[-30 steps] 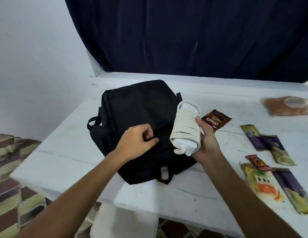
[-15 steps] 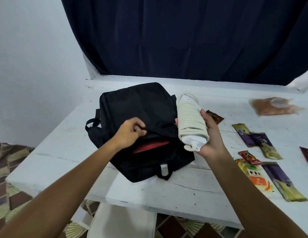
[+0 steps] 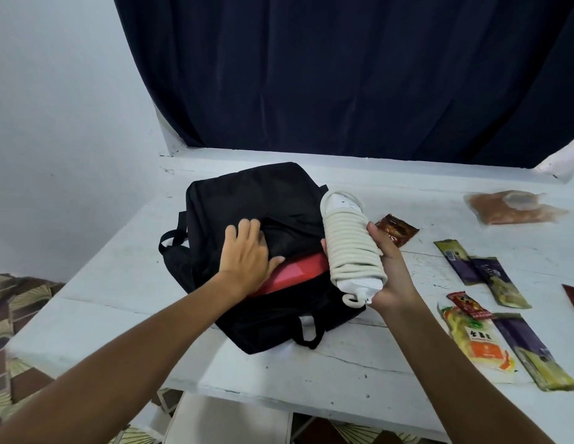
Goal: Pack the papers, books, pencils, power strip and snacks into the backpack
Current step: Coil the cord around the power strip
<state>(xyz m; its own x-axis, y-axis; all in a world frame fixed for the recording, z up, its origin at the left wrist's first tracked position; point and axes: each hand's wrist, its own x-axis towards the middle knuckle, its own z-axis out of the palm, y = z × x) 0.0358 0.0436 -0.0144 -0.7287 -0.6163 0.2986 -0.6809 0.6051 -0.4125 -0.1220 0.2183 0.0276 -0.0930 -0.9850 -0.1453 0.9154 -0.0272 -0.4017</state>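
The black backpack (image 3: 247, 200) lay flat on the white table (image 3: 119, 283), its opening gaping toward the person and exposing a red item (image 3: 295, 272) inside (its nature could not be determined). The left hand (image 3: 247, 254) rested on the upper flap of the backpack with fingers extended and together, thumb tucked under the flap edge just above the red item. The right hand (image 3: 388, 270) gripped the white power strip (image 3: 351, 248), whose cord was coiled round its body; the fingers curled round the far side and the thumb pressed the near side. The power strip was held tilted above the right edge of the backpack, just beside the opening, its lower end nearest the person.

Snack packets lay on the table to the right, well apart from the backpack:
- a brown sachet (image 3: 397, 233) just behind the right hand
- two purple-and-green packets (image 3: 481, 274)
- a yellow-and-orange packet (image 3: 477, 341) with a small red packet (image 3: 468, 304) at its top
- a further purple packet (image 3: 535, 354)
- a clear bag of brownish contents (image 3: 516, 206) toward the far edge

A dark blue curtain (image 3: 343, 75) hung behind the table
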